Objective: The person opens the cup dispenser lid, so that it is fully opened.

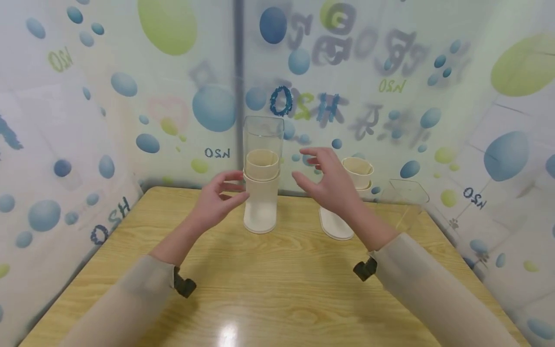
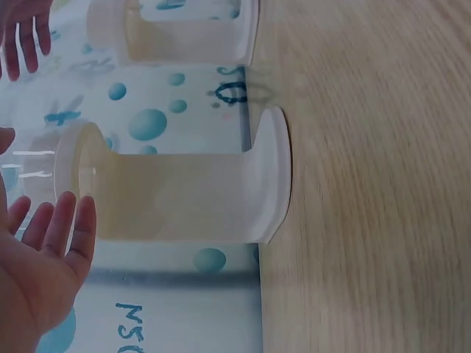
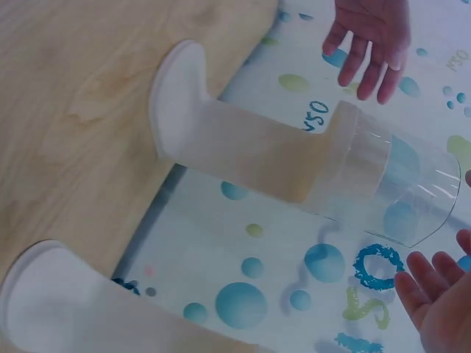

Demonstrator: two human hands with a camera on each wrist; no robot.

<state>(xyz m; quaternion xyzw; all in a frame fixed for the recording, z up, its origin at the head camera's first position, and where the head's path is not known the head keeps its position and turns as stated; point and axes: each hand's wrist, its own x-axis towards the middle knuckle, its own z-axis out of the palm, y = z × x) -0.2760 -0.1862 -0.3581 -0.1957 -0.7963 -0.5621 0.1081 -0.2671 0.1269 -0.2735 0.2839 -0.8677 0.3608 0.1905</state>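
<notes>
A cream upright stand (image 1: 261, 207) with a rounded foot and a ring-shaped top is at the table's back edge. A clear, open-topped container (image 1: 263, 130) sits on its top. Beside the stand's left side, my left hand (image 1: 218, 200) has its fingers spread and slightly bent; in the right wrist view, a gap separates that hand (image 3: 372, 44) from the stand (image 3: 257, 147). My right hand (image 1: 327, 180) hovers between this stand and a second, matching one, holding nothing. The second stand (image 1: 357, 173) has a bare ring top and is partly hidden behind my right hand and wrist.
Another clear container (image 1: 407, 190) stands on the wooden table (image 1: 277, 289) at the back right, right of the second stand. Pale panels with blue and green bubble prints (image 1: 214, 108) close off the back and both sides of the table.
</notes>
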